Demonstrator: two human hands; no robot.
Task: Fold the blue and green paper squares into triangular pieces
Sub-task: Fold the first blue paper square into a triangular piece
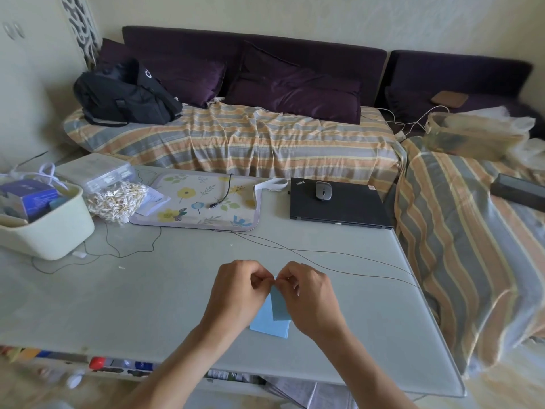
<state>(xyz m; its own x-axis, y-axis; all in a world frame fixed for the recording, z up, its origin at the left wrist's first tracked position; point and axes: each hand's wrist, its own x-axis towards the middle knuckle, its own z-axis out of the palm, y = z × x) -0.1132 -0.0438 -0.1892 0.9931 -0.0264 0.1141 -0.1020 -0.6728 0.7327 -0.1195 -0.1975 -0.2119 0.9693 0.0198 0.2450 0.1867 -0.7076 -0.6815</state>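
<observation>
Both grips pinching blue paper (278,305) at its far tip: left hand (236,293), right hand (309,296); long axis running back toward the body, above tabletop (147,290).

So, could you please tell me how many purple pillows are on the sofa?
2: one pillow beside the black bag, the other pillow right of it. More may be hidden.
</observation>
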